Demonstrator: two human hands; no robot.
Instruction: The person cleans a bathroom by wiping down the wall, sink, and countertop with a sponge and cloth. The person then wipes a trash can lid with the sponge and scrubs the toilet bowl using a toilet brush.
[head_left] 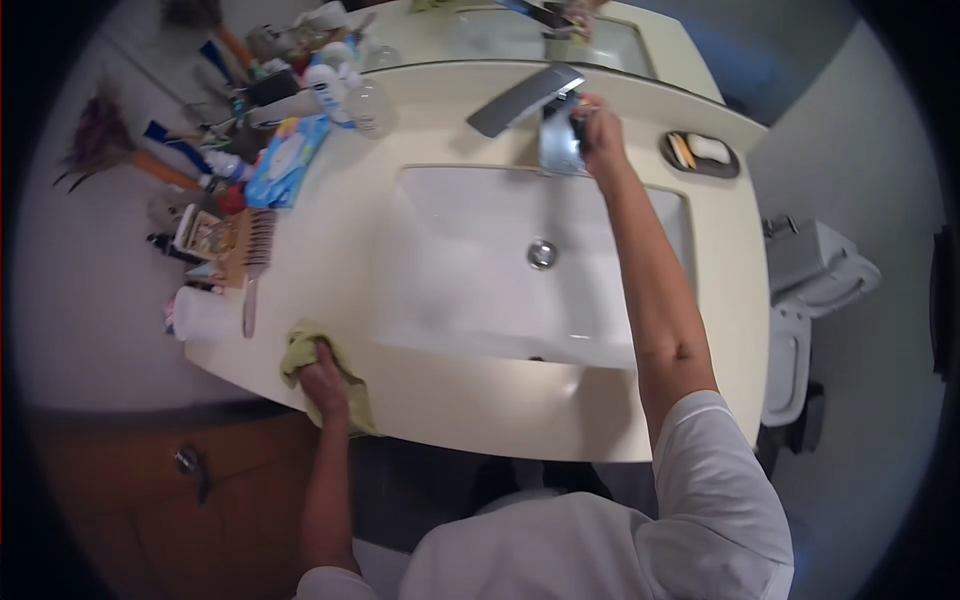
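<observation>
At the counter's front left edge, my left hand (322,385) is closed on a yellow-green cloth (305,345), part of which hangs over the edge. My right hand (602,138) reaches over the white sink (480,260) to the right side of the metal faucet (563,140). Its fingers are curled close against the faucet, and what they hold, if anything, is too small to make out. The faucet's flat grey lever (525,100) points to the left. A round metal drain (542,254) shows in the basin.
A soap dish (700,155) with soap lies at the back right. On the left stand a blue wipes pack (287,160), a hairbrush (257,255), a white cup (200,314) and several bottles. A mirror runs behind the counter; a toilet (790,365) is at right.
</observation>
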